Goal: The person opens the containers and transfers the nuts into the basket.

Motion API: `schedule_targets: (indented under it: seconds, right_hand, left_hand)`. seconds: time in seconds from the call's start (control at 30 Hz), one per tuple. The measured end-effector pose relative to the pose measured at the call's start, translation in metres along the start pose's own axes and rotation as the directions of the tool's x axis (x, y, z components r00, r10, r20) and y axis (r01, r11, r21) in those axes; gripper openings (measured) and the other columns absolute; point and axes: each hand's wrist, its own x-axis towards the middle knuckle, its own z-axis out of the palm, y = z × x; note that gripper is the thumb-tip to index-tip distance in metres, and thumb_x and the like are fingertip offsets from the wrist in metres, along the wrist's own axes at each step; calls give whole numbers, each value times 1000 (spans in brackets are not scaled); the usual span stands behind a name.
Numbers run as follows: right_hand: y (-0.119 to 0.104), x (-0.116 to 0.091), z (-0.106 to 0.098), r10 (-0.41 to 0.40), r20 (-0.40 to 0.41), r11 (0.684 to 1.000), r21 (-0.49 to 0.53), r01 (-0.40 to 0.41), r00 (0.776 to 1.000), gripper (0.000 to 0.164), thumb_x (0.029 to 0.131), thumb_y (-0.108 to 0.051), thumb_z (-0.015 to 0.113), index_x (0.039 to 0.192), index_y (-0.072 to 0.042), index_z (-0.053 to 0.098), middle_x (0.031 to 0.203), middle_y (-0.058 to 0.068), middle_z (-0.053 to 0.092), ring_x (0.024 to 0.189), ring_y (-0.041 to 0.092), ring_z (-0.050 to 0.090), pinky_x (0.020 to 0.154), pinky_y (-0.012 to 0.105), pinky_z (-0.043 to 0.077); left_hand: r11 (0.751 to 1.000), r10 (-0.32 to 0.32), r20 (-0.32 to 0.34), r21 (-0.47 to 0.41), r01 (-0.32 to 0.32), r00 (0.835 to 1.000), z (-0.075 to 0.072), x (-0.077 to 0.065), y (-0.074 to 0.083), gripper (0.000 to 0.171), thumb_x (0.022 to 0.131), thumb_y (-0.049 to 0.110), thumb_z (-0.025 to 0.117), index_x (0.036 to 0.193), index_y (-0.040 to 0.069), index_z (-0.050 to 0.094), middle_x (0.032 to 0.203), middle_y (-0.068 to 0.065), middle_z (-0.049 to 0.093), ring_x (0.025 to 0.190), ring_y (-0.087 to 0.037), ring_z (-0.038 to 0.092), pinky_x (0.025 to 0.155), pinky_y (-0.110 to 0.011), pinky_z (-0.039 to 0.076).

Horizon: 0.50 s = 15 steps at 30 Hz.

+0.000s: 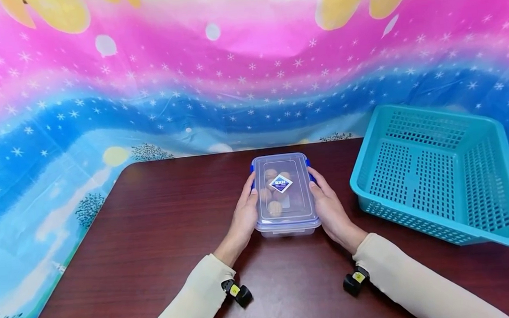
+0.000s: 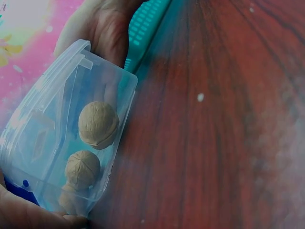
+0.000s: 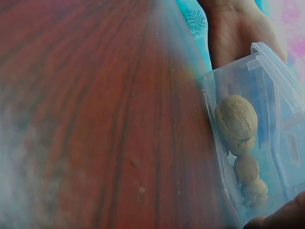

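Observation:
A clear plastic food container [image 1: 301, 205] with a lid and blue side latches is in the middle of the head view, a diamond-shaped label [image 1: 280, 183] on its top. Several walnuts [image 2: 98, 125] lie inside it, seen through the walls in both wrist views. My left hand [image 1: 242, 218] grips the container's left side, thumb near the lid's edge. On the opposite side my right hand [image 1: 335, 216] holds it the same way. Most of the fingers are hidden behind the container's sides.
To the right stands a turquoise perforated plastic basket [image 1: 418, 216]. Beneath everything is a dark reddish-brown wooden table [image 1: 174, 209]. A pink and blue patterned cloth [image 1: 249, 90] hangs behind the table's far edge.

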Motion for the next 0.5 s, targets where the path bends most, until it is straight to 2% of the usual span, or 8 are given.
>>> schedule_targets:
  seconds: [0.23, 0.5]
  right_hand:
    - [0, 1, -1, 9, 22, 1000, 23, -9, 1000, 53, 116, -34, 27, 168, -41, 15, 176, -3, 16, 161, 29, 23, 127, 55, 27]
    - [0, 1, -2, 10, 16, 1000, -3, -10, 1000, 53, 116, -34, 27, 168, -41, 16, 176, -2, 17, 161, 30, 23, 127, 55, 27]
  left_hand:
    - [1000, 18, 2, 6, -18, 1000, -2, 1, 1, 52, 115, 23, 31, 166, 34, 30, 174, -2, 27, 161, -29, 21, 131, -54, 15]
    - [999, 42, 13, -5, -42, 999, -2, 0, 0, 52, 115, 20, 30, 166, 30, 33, 173, -7, 29, 161, -31, 22, 131, -54, 16]
